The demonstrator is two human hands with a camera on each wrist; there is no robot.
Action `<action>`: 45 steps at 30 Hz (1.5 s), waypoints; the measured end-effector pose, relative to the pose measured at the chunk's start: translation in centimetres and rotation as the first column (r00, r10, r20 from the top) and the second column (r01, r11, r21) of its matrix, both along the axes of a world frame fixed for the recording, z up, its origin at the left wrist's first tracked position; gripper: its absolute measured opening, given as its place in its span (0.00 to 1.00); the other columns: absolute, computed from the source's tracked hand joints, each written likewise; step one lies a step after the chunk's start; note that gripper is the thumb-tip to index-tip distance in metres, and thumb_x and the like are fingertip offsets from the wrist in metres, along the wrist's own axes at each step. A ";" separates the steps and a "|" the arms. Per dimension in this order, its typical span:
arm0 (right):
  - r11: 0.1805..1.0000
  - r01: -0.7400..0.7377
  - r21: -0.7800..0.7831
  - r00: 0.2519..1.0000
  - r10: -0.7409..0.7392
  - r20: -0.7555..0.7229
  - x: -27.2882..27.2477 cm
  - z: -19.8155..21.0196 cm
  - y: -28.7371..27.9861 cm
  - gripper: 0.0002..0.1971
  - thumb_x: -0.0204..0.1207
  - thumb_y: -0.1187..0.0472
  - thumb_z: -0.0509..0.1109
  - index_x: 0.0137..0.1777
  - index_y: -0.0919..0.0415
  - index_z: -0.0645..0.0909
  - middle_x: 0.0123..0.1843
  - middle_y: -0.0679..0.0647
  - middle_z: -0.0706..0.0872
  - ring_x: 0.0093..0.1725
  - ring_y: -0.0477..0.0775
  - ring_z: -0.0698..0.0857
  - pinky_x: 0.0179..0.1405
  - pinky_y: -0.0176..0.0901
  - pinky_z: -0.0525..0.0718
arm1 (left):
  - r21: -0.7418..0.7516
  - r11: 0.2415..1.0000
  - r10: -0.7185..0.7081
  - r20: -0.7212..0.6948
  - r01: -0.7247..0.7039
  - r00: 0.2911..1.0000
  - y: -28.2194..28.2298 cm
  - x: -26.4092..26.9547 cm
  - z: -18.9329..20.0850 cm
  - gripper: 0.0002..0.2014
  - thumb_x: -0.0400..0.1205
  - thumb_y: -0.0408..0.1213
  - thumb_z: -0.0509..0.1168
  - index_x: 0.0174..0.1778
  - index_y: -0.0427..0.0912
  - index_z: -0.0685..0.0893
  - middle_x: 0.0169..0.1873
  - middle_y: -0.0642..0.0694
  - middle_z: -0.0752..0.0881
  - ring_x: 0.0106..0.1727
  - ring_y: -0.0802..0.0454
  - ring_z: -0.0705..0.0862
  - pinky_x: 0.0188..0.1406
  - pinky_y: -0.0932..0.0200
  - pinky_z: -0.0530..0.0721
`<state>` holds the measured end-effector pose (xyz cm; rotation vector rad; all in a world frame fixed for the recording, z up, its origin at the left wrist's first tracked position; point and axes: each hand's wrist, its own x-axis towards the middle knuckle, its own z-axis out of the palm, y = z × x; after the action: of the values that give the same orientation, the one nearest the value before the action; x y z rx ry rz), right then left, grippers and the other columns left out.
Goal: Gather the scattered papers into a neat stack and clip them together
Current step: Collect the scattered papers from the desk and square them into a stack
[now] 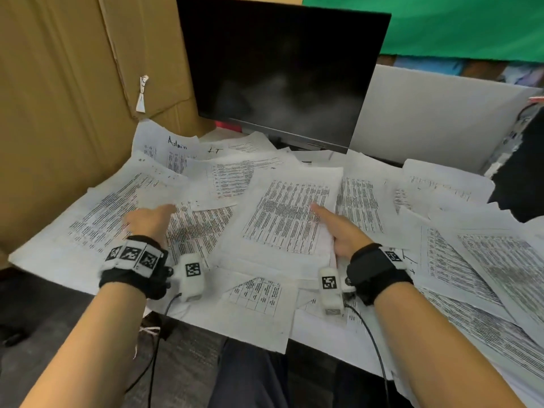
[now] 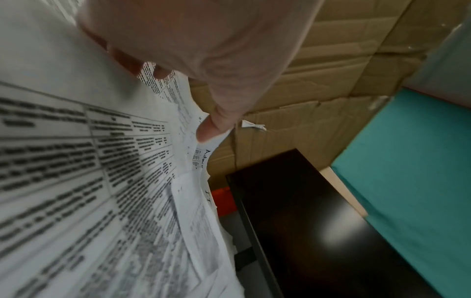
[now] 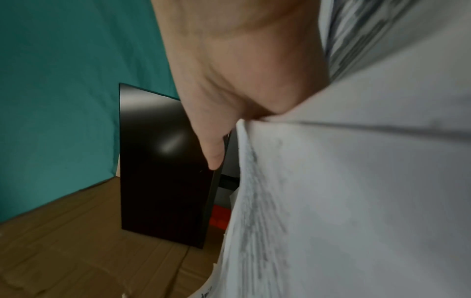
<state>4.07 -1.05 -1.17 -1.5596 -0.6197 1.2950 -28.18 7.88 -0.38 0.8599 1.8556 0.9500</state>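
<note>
Printed sheets point(image 1: 459, 272) lie scattered and overlapping across the desk before a dark monitor point(image 1: 282, 69), with a cardboard box point(image 1: 59, 113) at the left. The right hand point(image 1: 341, 234) holds the right edge of a small stack of papers point(image 1: 282, 219), thumb on top. The left hand point(image 1: 153, 222), blurred, appears to rest on the sheets just left of that stack.

Premises appear to be an office workstation. A dark monitor point(image 1: 282, 69) stands on a desk covered with printed papers point(image 1: 282, 213). Cardboard boxes point(image 1: 59, 113) and a grey partition point(image 1: 435, 119) enclose it.
</note>
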 end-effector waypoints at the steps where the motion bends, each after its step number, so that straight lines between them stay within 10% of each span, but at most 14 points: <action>1: 1.000 -0.004 -0.003 1.000 0.004 0.018 -0.5 0.6 0.0 0.33 0.71 0.48 0.81 0.72 0.65 0.78 0.65 0.61 0.86 0.62 0.62 0.87 0.63 0.60 0.86 | 0.034 0.998 -0.047 0.088 0.045 0.995 -0.2 0.3 -0.2 0.35 0.77 0.38 0.71 0.76 0.29 0.65 0.64 0.32 0.79 0.60 0.37 0.82 0.56 0.47 0.83; 3: 1.000 0.012 -0.019 0.998 -0.011 0.065 -1.3 0.7 -0.1 0.34 0.76 0.59 0.78 0.78 0.69 0.69 0.70 0.63 0.81 0.66 0.64 0.84 0.60 0.52 0.85 | 0.185 0.972 -0.156 0.027 0.148 0.987 -1.1 1.3 0.6 0.20 0.77 0.30 0.70 0.64 0.31 0.77 0.51 0.33 0.86 0.45 0.41 0.86 0.37 0.53 0.83; 5: 0.999 0.033 0.005 0.995 -0.033 0.096 -1.3 -0.2 0.3 0.42 0.77 0.60 0.77 0.83 0.71 0.57 0.78 0.64 0.72 0.75 0.65 0.75 0.65 0.49 0.78 | 0.378 0.871 -0.169 -0.367 0.313 0.915 -2.1 2.3 2.6 0.02 0.78 0.29 0.67 0.42 0.34 0.81 0.33 0.40 0.82 0.36 0.42 0.82 0.30 0.56 0.73; 7: 0.998 0.054 0.018 0.993 -0.055 0.109 -1.1 -0.9 0.7 0.42 0.76 0.58 0.77 0.83 0.72 0.59 0.76 0.65 0.75 0.73 0.64 0.77 0.67 0.50 0.80 | 0.551 0.679 -0.019 -0.647 0.485 0.762 -3.8 3.5 5.9 0.15 0.79 0.27 0.63 0.28 0.40 0.67 0.23 0.47 0.67 0.25 0.49 0.66 0.26 0.52 0.55; 11: 0.998 -0.015 0.058 0.986 0.005 0.169 -1.3 -1.1 0.2 0.22 0.73 0.57 0.79 0.61 0.68 0.78 0.54 0.57 0.88 0.56 0.58 0.87 0.65 0.53 0.84 | 0.776 0.257 0.049 -0.606 0.576 0.794 -8.2 6.0 14.4 0.10 0.81 0.30 0.61 0.39 0.48 0.69 0.34 0.54 0.80 0.35 0.65 0.76 0.32 0.70 0.66; 13: 0.995 -0.059 0.077 0.982 0.044 0.185 -1.3 -1.2 -0.1 0.26 0.72 0.53 0.81 0.65 0.66 0.79 0.57 0.58 0.89 0.58 0.58 0.88 0.65 0.53 0.84 | 0.833 0.183 0.073 -0.541 0.522 0.838 -8.6 6.7 17.2 0.14 0.82 0.34 0.61 0.39 0.54 0.64 0.32 0.63 0.72 0.34 0.76 0.73 0.33 0.77 0.67; 17: 0.983 -0.171 0.074 0.967 0.152 0.207 -0.4 -1.2 -0.6 0.17 0.78 0.51 0.74 0.64 0.55 0.81 0.61 0.56 0.89 0.61 0.56 0.87 0.66 0.54 0.83 | 0.784 0.373 -0.025 -0.526 0.497 0.850 -4.2 8.3 16.7 0.07 0.81 0.35 0.63 0.47 0.52 0.73 0.42 0.51 0.79 0.42 0.61 0.77 0.43 0.59 0.75; 22: 0.979 -0.196 0.048 0.960 0.182 0.212 0.3 -0.9 -1.2 0.17 0.83 0.63 0.67 0.71 0.58 0.78 0.64 0.53 0.87 0.65 0.53 0.84 0.67 0.49 0.80 | 0.406 0.698 -0.457 -0.383 0.590 0.803 2.5 10.4 6.1 0.18 0.79 0.35 0.64 0.64 0.35 0.79 0.58 0.42 0.84 0.58 0.44 0.83 0.54 0.53 0.82; 27: 0.996 -0.076 0.043 0.975 0.065 0.213 -0.1 0.1 -1.8 0.14 0.89 0.55 0.58 0.51 0.61 0.82 0.45 0.53 0.88 0.44 0.50 0.86 0.40 0.37 0.83 | 0.120 0.829 -0.473 -0.371 0.546 0.799 3.8 10.7 0.3 0.17 0.81 0.29 0.59 0.66 0.29 0.75 0.61 0.33 0.81 0.62 0.36 0.80 0.59 0.50 0.81; 32: 0.997 -0.050 0.051 0.996 0.046 0.075 0.1 0.0 -2.0 0.39 0.79 0.28 0.55 0.80 0.54 0.71 0.78 0.54 0.76 0.75 0.58 0.77 0.78 0.51 0.70 | -0.108 0.836 -0.545 -0.262 0.538 0.796 3.0 10.9 0.2 0.33 0.82 0.36 0.63 0.79 0.31 0.56 0.71 0.33 0.73 0.70 0.34 0.76 0.68 0.43 0.78; 34: 0.982 -0.186 0.019 0.965 0.179 0.192 -0.3 0.3 -2.1 0.38 0.80 0.35 0.63 0.84 0.55 0.63 0.80 0.50 0.71 0.80 0.55 0.70 0.77 0.47 0.66 | -0.099 0.822 -0.569 -0.202 0.562 0.797 1.9 11.6 0.5 0.36 0.83 0.36 0.63 0.81 0.31 0.51 0.73 0.32 0.71 0.72 0.36 0.73 0.68 0.47 0.76; 37: 0.972 -0.230 0.044 0.912 0.200 0.357 -0.4 1.5 -1.5 0.21 0.78 0.61 0.74 0.69 0.65 0.77 0.59 0.59 0.85 0.56 0.55 0.84 0.49 0.34 0.84 | 0.087 0.860 -0.498 -0.065 0.502 0.865 0.7 11.7 1.3 0.25 0.82 0.25 0.59 0.75 0.26 0.64 0.57 0.33 0.79 0.53 0.41 0.81 0.47 0.59 0.84; 39: 0.971 -0.190 0.144 0.931 0.131 0.341 0.4 2.9 -1.4 0.21 0.75 0.68 0.74 0.68 0.64 0.79 0.60 0.63 0.87 0.59 0.59 0.86 0.57 0.49 0.87 | 0.248 0.854 -0.478 0.027 0.457 0.878 -0.3 11.1 3.1 0.19 0.80 0.20 0.54 0.68 0.26 0.73 0.54 0.31 0.82 0.47 0.41 0.82 0.42 0.60 0.84; 45: 0.875 -0.186 0.446 0.916 -0.010 0.402 2.3 11.0 -3.0 0.18 0.77 0.71 0.71 0.66 0.58 0.81 0.61 0.54 0.89 0.61 0.54 0.88 0.67 0.56 0.84 | 0.836 0.464 -0.525 -0.009 0.294 0.851 -3.8 12.5 11.6 0.16 0.79 0.21 0.51 0.60 0.39 0.73 0.56 0.45 0.81 0.58 0.50 0.81 0.61 0.55 0.81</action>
<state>6.40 -4.06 9.85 -1.3825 -1.1858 0.7988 -15.66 4.06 11.21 1.5746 0.8065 1.5293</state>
